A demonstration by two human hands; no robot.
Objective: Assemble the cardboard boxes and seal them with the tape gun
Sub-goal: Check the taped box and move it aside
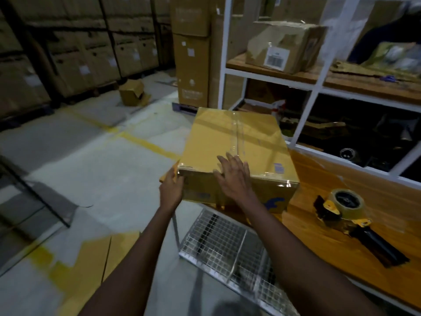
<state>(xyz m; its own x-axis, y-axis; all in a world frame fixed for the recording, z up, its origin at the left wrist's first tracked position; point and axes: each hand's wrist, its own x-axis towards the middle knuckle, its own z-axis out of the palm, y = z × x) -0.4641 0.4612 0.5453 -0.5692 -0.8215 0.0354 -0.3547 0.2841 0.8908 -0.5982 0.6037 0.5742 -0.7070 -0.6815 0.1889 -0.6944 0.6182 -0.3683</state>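
Where the grip sits: both are on the near end of one cardboard box (234,137), so nearly all of the box lies ahead of them, away from the person.
Left grip (172,190): curled round the box's near left corner, holding it. A thin yellow edge of card shows just above the thumb; I cannot tell whether it is a flap or a loose piece.
Right grip (234,176): wide and flat, fingers spread, pressing on the top face just behind the near edge and closing on nothing.
Box: shut on top, resting on the wooden worktop (307,236) at its left end. Its near left corner looks to hang past the end, above a wire basket (218,238).
Long axis: it runs away from the person, and a clear tape seam (237,133) follows it down the middle of the top.
Tape gun (348,210): lying on the worktop to the right of the box and apart from it, roll end farther from the person, handle pointing near and right.
Nearer grip: the right one, by my reckoning; the left would have to cross the box.
Likely step: the top looks sealed, so I would guess a turn or a lift away, swung about the near end.
Floor: flattened cardboard (95,258) lies down to the left.
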